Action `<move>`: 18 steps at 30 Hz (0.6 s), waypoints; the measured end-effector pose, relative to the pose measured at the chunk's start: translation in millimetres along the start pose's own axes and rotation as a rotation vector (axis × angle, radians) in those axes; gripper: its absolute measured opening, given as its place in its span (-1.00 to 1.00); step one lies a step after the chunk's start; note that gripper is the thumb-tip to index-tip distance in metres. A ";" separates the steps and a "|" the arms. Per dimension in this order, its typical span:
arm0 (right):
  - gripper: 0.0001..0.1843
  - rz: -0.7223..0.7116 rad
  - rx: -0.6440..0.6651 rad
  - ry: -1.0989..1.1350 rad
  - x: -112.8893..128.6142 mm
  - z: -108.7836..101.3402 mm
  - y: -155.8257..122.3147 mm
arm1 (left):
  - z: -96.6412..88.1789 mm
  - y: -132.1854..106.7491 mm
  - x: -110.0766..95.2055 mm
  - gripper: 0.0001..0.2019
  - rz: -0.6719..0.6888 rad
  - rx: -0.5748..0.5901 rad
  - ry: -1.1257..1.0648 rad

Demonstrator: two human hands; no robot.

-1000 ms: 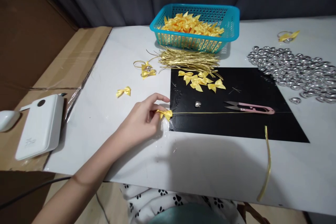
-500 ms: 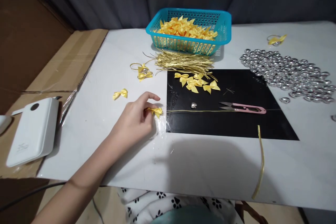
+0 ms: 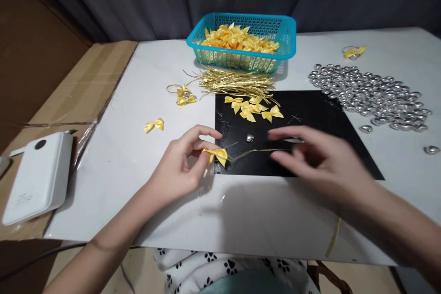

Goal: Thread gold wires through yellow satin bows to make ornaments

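Observation:
My left hand (image 3: pixel 188 158) pinches a yellow ribbon bow (image 3: pixel 217 154) between thumb and fingers, at the left edge of a black mat (image 3: pixel 255 167). From the bow a thin gold thread (image 3: pixel 253 150) runs right and passes under my right hand (image 3: pixel 310 154). That hand is somewhat blurred, its thumb and forefinger apart, over the snips, of which only the blade tip (image 3: pixel 292 140) shows. A small silver heart charm (image 3: pixel 250 138) lies on the mat between the hands. Several loose yellow bows (image 3: pixel 248 110) rest along the mat's top edge.
Behind the mat lie gold cords (image 3: pixel 237 82) and a blue basket (image 3: pixel 241 53) of bows. Silver hearts (image 3: pixel 372 94) spread at the right. Bows with a cord loop (image 3: pixel 185 96), a single bow (image 3: pixel 154 125) and a white power bank (image 3: pixel 39 177) are on the left.
My right hand has come in from the right and now covers most of the snips. My left hand has shifted slightly right with the bow, and the thread has lifted into a curve.

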State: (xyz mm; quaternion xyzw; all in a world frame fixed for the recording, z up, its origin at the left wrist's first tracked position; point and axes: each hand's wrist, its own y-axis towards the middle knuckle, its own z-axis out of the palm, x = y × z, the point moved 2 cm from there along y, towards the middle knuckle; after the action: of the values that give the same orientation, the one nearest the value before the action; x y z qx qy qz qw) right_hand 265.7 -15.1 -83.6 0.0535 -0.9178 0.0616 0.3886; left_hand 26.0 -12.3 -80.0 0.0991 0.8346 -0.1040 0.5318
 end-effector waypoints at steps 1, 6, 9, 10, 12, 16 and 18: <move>-0.50 0.016 0.140 0.115 8.8 15.0 -1.4 | 2.3 -0.9 -1.8 -0.75 0.003 0.022 -0.051; -0.61 0.094 0.512 0.468 25.9 42.1 -2.8 | 10.9 -3.7 -1.7 -0.79 0.000 0.079 -0.131; -0.61 0.123 0.421 0.408 17.7 28.3 -3.0 | 13.1 -3.4 3.6 -0.83 -0.022 0.039 -0.117; -0.61 0.150 0.399 0.398 14.3 23.6 -4.4 | 13.9 -3.0 5.1 -0.86 -0.027 0.034 -0.117; -0.58 0.210 0.375 0.389 9.3 16.3 -9.2 | 15.0 -2.1 7.1 -0.89 -0.032 0.036 -0.087; -0.55 0.301 0.221 0.305 -1.4 0.7 -20.1 | 8.2 1.1 8.7 -0.89 -0.020 -0.072 0.040; -0.56 0.269 0.106 0.228 -17.2 -14.7 -22.9 | 0.4 2.5 9.1 -0.90 -0.027 -0.184 0.065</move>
State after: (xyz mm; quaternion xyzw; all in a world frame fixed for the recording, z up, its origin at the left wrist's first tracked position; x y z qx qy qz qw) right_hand 291.4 -34.6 -84.2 -0.0565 -0.8622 0.1670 0.4749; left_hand 23.2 -9.5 -88.6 0.0419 0.8586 -0.0310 0.5100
